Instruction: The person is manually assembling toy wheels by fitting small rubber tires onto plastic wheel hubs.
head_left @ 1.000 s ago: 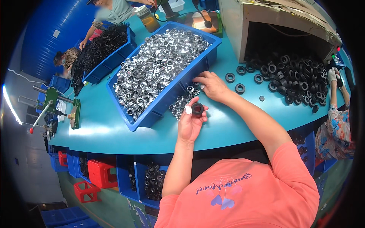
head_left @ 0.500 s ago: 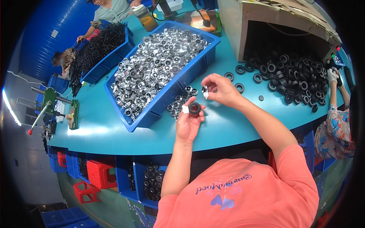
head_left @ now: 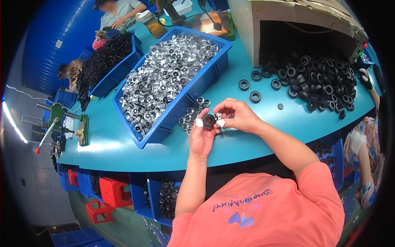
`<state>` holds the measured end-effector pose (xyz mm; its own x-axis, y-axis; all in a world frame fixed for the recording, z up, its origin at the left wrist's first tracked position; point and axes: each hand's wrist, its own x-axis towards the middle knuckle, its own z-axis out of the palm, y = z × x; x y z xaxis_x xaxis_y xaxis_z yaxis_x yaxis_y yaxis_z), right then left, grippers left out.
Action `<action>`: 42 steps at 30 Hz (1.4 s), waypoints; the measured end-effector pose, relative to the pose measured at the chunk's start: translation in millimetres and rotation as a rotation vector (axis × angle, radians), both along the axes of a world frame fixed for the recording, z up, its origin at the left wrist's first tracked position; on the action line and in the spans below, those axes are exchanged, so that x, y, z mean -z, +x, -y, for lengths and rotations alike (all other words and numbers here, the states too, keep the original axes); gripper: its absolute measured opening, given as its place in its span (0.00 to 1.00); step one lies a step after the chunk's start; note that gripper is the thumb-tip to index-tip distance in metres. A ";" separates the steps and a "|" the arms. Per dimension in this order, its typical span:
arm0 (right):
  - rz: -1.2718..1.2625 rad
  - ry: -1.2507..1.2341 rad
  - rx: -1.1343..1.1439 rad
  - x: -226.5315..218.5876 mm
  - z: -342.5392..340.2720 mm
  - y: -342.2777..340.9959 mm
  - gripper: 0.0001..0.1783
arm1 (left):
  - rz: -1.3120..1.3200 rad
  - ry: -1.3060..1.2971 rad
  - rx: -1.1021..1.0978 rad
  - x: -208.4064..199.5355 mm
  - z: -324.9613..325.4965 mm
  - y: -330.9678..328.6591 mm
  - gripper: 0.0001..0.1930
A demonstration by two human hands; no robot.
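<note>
My left hand (head_left: 201, 138) grips a black rubber ring (head_left: 209, 120) upright between thumb and fingers, its hole facing me. Close against the ring's right side, my right hand (head_left: 238, 116) pinches a small shiny wheel hub (head_left: 218, 115), partly hidden by the fingers. White wrapping covers both thumb tips. Just beyond my left hand lies a small heap of clear and black hubs (head_left: 187, 119) on the teal table (head_left: 164, 158). Behind it stands a blue bin (head_left: 175, 123) heaped with similar hubs.
At the right, many black rings (head_left: 325, 84) spill from a box-like housing (head_left: 255, 39); several lie loose nearer me. A bin of black parts (head_left: 111, 53) and a green hand press (head_left: 57, 119) are on the left. Co-workers sit across and at the right. Red stools (head_left: 115, 191) stand below.
My right hand has moved left and slightly down, bringing the wheel hub up to the rubber ring. The left hand keeps its hold. The co-worker's arm at the right has moved.
</note>
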<state>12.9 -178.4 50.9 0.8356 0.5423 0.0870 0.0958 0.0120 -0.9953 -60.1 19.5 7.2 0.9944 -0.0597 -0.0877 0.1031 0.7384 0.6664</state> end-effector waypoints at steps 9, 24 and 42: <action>0.319 -0.116 0.062 2.9 -7.7 -8.3 0.17 | 0.005 0.117 -0.009 -1.2 5.9 -0.9 0.27; 0.343 0.004 0.104 1.5 -9.5 -10.1 0.20 | -0.007 0.089 -0.029 -1.8 5.9 -1.7 0.24; 0.492 -0.121 0.153 11.2 -14.4 -14.9 0.20 | 0.018 0.188 -0.095 -2.5 10.6 -6.3 0.22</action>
<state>-2.0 -164.1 39.7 0.7823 0.4475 0.4334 0.5436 -0.1506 -0.8257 -66.4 9.0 9.7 0.9962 0.0506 -0.0702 0.0253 0.6064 0.7948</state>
